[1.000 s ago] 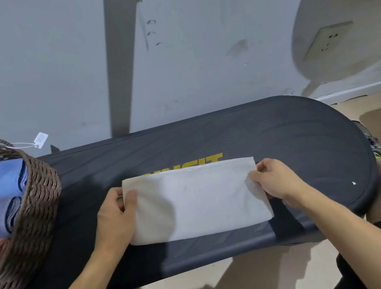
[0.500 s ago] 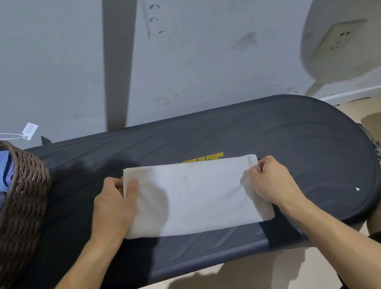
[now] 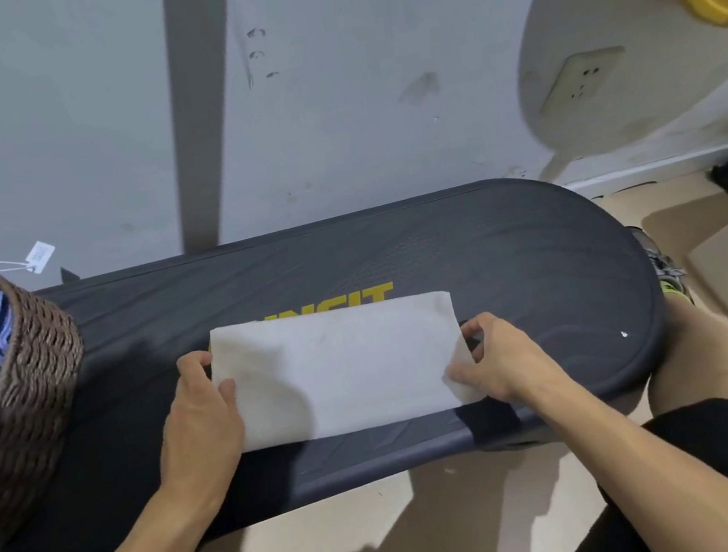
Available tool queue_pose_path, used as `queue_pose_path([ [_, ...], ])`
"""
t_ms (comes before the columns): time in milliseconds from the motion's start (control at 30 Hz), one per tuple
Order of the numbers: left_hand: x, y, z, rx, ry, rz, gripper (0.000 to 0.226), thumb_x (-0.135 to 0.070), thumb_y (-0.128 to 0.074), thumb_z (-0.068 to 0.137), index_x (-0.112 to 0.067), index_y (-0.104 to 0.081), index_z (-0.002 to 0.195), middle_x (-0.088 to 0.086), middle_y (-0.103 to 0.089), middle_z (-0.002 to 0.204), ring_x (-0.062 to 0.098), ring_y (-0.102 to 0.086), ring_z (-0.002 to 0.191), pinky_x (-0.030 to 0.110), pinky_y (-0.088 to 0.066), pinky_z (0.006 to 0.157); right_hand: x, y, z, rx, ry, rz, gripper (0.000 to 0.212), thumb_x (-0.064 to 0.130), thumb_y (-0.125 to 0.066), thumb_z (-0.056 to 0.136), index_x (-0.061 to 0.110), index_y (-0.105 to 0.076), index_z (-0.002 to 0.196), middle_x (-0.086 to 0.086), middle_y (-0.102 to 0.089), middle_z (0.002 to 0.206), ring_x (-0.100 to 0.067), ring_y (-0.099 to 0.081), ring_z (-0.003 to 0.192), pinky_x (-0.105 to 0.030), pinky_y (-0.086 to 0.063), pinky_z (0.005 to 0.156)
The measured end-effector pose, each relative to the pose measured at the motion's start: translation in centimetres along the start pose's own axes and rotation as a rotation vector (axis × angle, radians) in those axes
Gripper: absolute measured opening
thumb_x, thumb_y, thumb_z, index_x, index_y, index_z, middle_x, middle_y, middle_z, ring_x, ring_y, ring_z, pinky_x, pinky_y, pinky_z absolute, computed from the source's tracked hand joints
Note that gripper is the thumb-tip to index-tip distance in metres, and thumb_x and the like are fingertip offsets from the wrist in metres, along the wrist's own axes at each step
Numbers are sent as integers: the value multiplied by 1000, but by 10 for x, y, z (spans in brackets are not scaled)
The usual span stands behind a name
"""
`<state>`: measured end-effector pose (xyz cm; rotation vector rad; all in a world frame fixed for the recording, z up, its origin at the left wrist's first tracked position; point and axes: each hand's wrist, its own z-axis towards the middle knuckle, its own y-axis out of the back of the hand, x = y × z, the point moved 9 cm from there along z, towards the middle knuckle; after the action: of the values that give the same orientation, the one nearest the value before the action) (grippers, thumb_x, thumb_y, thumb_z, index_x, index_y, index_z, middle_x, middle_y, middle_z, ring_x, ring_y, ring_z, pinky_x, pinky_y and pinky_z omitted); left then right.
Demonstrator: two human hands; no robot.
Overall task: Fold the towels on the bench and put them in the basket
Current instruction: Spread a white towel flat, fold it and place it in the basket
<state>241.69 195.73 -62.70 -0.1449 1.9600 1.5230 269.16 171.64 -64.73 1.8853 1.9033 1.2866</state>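
I pinch the left end of the white towel (image 3: 340,370) in my left hand (image 3: 200,421) and the right end in my right hand (image 3: 506,360), keeping it flat mid-bench (image 3: 519,258) for another fold, the basket (image 3: 26,384) waiting far left.

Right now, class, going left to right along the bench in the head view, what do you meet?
basket → left hand → white towel → right hand
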Motion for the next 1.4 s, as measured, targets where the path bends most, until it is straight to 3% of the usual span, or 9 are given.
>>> queue_pose_path([
  [167,-5,-3,-12,40,-60,276,30,-16,-51,99,-3,-44,125,23,-55,109,46,-61,82,49,-47,67,1,2,-6,18,-1,-62,40,32,-81,76,21,-53,103,1,-64,100,-18,-63,85,-31,-52,67],
  [300,-32,3,2,-15,-174,526,32,-8,-62,88,1,-50,117,23,-47,104,43,-55,80,50,-47,67,-1,6,-4,-42,-23,-110,30,33,-81,69,10,-69,82,-1,-68,79,-16,-65,71,-32,-53,60],
  [433,-97,-14,-13,-92,-428,225,24,-6,-65,81,1,-63,104,22,-59,105,43,-58,94,51,-50,83,-1,3,0,-90,-31,-103,46,53,-74,72,8,-66,72,0,-65,67,-17,-61,60,-29,-45,51],
  [567,-134,-72,-54,-16,-643,153,42,-19,-61,88,-2,-61,126,21,-56,134,41,-48,129,50,-40,107,7,-4,1,-147,18,-172,42,53,-69,78,11,-64,85,-1,-65,80,-21,-64,71,-36,-58,65],
  [800,-108,-120,-60,135,-482,508,60,-46,-21,98,-24,-33,153,16,-27,159,38,-20,148,65,-21,112,22,-11,0,-140,195,-6,25,34,-73,74,20,-53,76,1,-61,79,-16,-58,71,-25,-38,53],
  [933,-105,-123,-60,150,-468,521,62,-47,-16,98,-24,-29,154,15,-24,161,37,-16,149,65,-18,114,15,-11,1,-22,28,500,40,28,-85,68,17,-61,98,1,-71,89,-18,-70,81,-34,-58,66],
  [1067,-104,-116,-57,135,-471,475,61,-48,-16,99,-25,-32,153,12,-27,160,36,-17,149,64,-20,114,7,-26,-2,107,-93,772,32,26,-85,76,2,-70,91,-8,-77,84,-24,-75,74,-36,-61,63],
  [1200,-86,-104,-46,54,-408,503,60,-49,-22,99,-26,-30,154,13,-27,160,38,-15,149,64,-11,115,5,-5,2,69,-49,761,30,22,-77,86,-2,-66,100,-18,-75,98,-34,-72,86,-46,-60,74],
  [1400,-83,-111,-52,179,-322,547,66,-54,-1,96,-29,0,157,9,7,165,35,13,150,62,0,117,24,21,-12,69,15,637,25,17,-73,89,-1,-67,106,-17,-75,100,-31,-73,81,-42,-60,69],
])
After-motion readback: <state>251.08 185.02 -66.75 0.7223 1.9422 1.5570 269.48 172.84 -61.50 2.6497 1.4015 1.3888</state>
